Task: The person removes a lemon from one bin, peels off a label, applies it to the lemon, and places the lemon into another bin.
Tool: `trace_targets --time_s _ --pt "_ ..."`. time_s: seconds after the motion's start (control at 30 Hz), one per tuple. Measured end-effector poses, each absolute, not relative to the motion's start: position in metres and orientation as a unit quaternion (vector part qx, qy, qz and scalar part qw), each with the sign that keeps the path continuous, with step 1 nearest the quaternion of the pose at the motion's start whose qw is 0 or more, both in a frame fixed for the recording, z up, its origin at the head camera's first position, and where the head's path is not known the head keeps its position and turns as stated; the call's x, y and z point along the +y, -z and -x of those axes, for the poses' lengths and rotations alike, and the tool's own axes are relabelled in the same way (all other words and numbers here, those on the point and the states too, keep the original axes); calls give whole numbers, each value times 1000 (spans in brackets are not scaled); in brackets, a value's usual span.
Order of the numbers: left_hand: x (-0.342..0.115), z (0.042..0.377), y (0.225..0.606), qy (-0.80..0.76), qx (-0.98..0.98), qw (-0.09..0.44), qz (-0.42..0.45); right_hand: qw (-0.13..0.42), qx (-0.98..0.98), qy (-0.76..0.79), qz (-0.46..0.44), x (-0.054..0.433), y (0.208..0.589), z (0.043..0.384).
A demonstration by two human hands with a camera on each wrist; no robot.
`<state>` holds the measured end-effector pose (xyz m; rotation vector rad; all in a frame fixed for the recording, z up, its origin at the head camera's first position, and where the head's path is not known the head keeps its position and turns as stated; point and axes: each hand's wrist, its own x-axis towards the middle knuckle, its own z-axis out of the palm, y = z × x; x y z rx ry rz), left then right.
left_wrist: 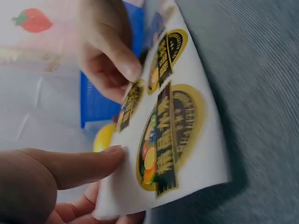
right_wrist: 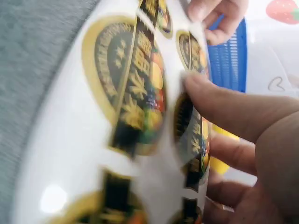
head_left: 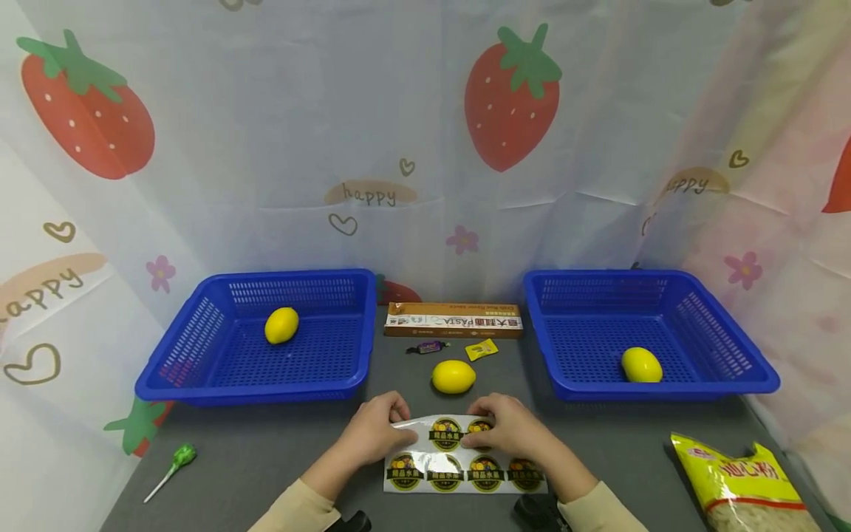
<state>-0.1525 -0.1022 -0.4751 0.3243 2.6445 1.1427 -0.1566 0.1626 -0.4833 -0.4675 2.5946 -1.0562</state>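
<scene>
A white sheet of round black-and-gold fruit stickers [head_left: 435, 483] is held between both hands near the front of the table. My left hand [head_left: 377, 436] pinches its upper left edge, thumb on the printed face and fingers behind. On the upper right, my right hand [head_left: 510, 428] grips the sheet the same way, its thumb beside a sticker. In the left wrist view the sheet [left_wrist: 196, 154] stands tilted up from the grey table. Just beyond the hands lies a lemon [head_left: 453, 377].
Blue baskets stand left [head_left: 255, 391] and right [head_left: 665, 390], each with one lemon. Between them lie a pasta box [head_left: 454, 321], a purple candy [head_left: 428, 347] and a yellow candy [head_left: 482, 349]. A green lollipop [head_left: 181, 457] is far left, a yellow bag [head_left: 744, 480] far right.
</scene>
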Motion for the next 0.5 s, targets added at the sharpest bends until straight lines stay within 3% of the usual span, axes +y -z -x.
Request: trace_targets --time_s 0.13,0.37,0.5 --pt "-103 152 470 -468 864 139 -124 187 880 395 188 168 476 159" --pt "-108 152 466 -575 805 109 -94 244 822 461 229 176 464 160" --pt "-109 151 468 -619 774 93 -92 247 787 522 217 181 462 158"
